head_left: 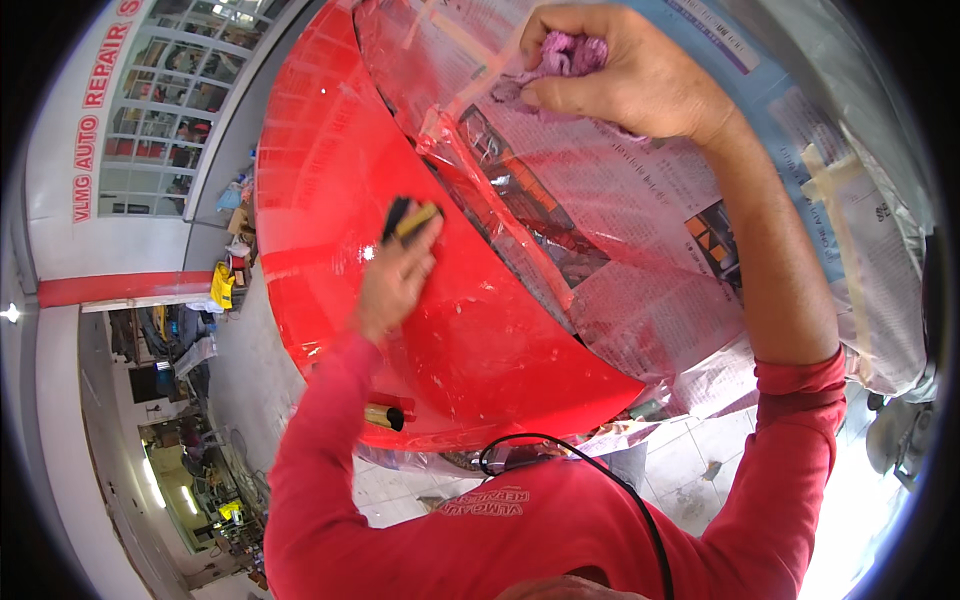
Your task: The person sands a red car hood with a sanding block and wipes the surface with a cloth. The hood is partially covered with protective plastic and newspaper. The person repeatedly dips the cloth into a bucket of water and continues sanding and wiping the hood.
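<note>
My left hand (393, 287) is closed round a small black-and-gold block (412, 222), which looks like a sanding block. It rests on the glossy red car panel (355, 170), whose surface shows pale smudges and wet-looking spots. Higher up on the right, my right hand (640, 75) grips a crumpled purple cloth (570, 58) above the newspaper masking (640, 220). Whether the cloth touches the paper, I cannot tell. A rolled piece with a gold outside and dark inside (383, 416) lies at the panel's near left edge, beside my left sleeve.
Red-tinted plastic and tape (510, 230) run along the panel's masked edge. A black cable (640, 490) hangs across my chest. Tiled floor (685, 465) shows beneath the car. At the left are a yellow bag (222, 286), a gridded window (165, 120) and a cluttered workshop area.
</note>
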Demonstrator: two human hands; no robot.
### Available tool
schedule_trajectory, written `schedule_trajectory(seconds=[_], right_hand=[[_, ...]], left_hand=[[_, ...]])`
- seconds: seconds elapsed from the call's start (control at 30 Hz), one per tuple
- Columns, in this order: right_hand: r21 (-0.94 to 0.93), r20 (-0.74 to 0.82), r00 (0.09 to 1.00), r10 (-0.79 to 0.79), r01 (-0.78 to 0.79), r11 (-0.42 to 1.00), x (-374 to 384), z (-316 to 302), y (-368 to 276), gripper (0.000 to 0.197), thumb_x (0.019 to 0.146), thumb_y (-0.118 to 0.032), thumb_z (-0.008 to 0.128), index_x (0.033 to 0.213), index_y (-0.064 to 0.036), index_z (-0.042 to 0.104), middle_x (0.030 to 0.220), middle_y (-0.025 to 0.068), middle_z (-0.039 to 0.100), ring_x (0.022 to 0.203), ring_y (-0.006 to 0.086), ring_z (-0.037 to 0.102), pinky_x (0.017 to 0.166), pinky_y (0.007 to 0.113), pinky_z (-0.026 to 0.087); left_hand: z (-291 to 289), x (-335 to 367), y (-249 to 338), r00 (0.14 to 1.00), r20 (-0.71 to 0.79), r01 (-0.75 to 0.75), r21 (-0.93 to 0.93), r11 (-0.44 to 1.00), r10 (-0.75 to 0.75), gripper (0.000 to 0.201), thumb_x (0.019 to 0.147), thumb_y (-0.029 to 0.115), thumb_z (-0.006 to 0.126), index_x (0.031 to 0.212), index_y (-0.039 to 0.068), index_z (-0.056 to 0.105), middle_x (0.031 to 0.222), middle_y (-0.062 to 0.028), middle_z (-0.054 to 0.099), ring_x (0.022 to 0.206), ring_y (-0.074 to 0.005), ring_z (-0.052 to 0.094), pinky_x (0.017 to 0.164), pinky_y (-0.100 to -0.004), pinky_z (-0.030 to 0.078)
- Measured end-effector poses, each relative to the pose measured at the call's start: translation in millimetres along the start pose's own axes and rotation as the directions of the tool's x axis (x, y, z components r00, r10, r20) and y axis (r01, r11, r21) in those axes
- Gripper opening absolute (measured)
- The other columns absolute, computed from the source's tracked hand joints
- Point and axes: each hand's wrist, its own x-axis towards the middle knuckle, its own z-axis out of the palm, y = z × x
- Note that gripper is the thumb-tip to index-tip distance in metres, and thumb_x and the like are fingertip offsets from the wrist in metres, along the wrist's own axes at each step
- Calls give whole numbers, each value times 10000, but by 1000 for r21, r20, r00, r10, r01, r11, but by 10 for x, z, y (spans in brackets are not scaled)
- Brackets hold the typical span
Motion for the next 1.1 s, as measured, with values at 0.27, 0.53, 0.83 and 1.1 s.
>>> schedule_trajectory(seconds=[0.27, 0.53, 0.83, 1.1], right_hand=[[-101, 59, 997, 44, -38, 994, 69, 189, -80, 226, 906, -165, 896, 1001, -47, 728, 820, -18, 653, 769, 85, 601, 671, 295, 492], [-15, 144, 982, -122, 125, 992, 71, -104, 437, 326, 972, -140, 809, 1261, -16, 724, 1118, 2, 740, 1030, 99, 659, 979, 283, 530], [-69, 429, 893, -138, 185, 980, -458, 1434, -183, 299, 920, -151, 868, 1191, -91, 755, 1054, 14, 746, 975, 145, 705, 880, 340, 594], [-517, 530, 731, -429, 680, 521, -1327, 2998, -535, 548, 813, -464, 935, 1203, -109, 786, 1268, 124, 744, 1301, 371, 654, 1106, 572, 520]], left_hand=[[-280, 1250, -2231, 877, -228, 462, 157, 873, -423, 507, 1164, 465, 453, 1569, 215, 628, 1525, -197, 654, 1339, -440, 656, 1119, -485, 527], [-1219, -57, 87, 871, 124, 474, 51, 879, -476, 510, 1108, 226, 617, 1614, 237, 557, 1046, -175, 784, 979, -361, 754, 906, -465, 562], [-1657, -3149, 463, 418, -392, 865, -104, 491, -820, 659, 1011, 201, 748, 1620, 259, 502, 1055, -231, 775, 998, -446, 752, 874, -527, 568], [-700, -3106, 122, 593, -212, 618, -499, 607, -777, 621, 1012, 256, 795, 1590, 162, 590, 1388, -185, 748, 1135, -290, 746, 1046, -400, 567]])
